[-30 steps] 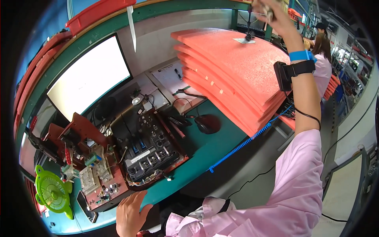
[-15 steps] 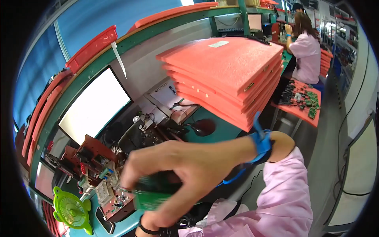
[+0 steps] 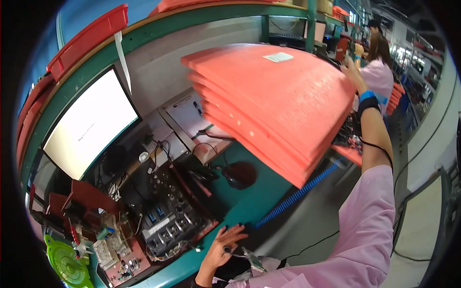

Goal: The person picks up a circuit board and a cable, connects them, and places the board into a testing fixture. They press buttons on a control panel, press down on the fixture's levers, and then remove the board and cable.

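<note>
My left hand (image 3: pixel 220 250) is low in the middle, beside the bench's front edge. Its fingers are partly spread, and a small black round piece sits between thumb and fingers. A thin lead seems to run from there to a small green circuit board (image 3: pixel 257 262) hanging over my lap. My right arm stretches to the far right, a blue strap round the wrist. There my right hand (image 3: pixel 354 74) is at the far corner of the stacked red trays (image 3: pixel 273 96), its fingers curled near some black cables (image 3: pixel 329 58). What they grip is too small to make out.
Left on the bench stand a lit monitor (image 3: pixel 93 125), a black test fixture (image 3: pixel 175 223) and a green fan (image 3: pixel 67 261). A dark mouse-like object (image 3: pixel 239 174) lies mid-bench. A blue coiled cord (image 3: pixel 297 194) runs below the trays. Another person (image 3: pixel 379 72) sits behind.
My right hand has left the green thing near my left hand and reached far right to the tray stack. My left hand now shows, with a board hanging by it. The view has shifted.
</note>
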Tool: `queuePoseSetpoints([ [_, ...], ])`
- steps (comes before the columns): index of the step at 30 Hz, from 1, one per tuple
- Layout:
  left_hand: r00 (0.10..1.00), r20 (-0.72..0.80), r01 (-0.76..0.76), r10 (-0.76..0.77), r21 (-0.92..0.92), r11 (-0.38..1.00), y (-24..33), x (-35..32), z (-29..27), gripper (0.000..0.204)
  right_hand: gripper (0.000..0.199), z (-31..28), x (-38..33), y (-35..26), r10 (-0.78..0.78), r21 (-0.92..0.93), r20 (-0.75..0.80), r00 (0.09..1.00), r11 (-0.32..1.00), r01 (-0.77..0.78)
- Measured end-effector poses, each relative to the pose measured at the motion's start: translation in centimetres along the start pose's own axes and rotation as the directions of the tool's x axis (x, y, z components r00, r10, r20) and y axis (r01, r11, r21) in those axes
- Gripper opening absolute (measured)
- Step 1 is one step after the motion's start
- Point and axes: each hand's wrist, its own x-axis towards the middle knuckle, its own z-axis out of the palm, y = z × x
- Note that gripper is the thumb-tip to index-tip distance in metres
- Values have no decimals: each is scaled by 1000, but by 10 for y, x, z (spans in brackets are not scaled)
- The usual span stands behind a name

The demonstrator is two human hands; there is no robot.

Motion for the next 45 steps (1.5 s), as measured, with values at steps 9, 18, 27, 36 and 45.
queuePoseSetpoints([
  [9, 995, 80, 89, -63, -371, 925, -16, -4, -6, 39, 48, 32, 39, 30, 96, -367, 107, 990, 929, -50],
  [18, 999, 38, 47, -38, -296, 954, -10, -2, -3, 39, 36, -24, 44, -113, -27, 441, 240, 970, 893, -84],
  [27, 999, -29, 8, -15, -234, 972, -14, -3, 2, 45, 18, -61, -68, -133, -215, 610, 453, 865, 782, -125],
  [36, 988, -125, -117, 91, -216, 969, -26, -12, 5, 30, 20, -61, -132, -137, -119, 845, 374, 920, 454, -284],
  [45, 870, -223, 176, -440, -693, 700, 32, -49, 29, 14, 18, -75, -238, -207, -287, 230, -533, 796, 856, 462],
])
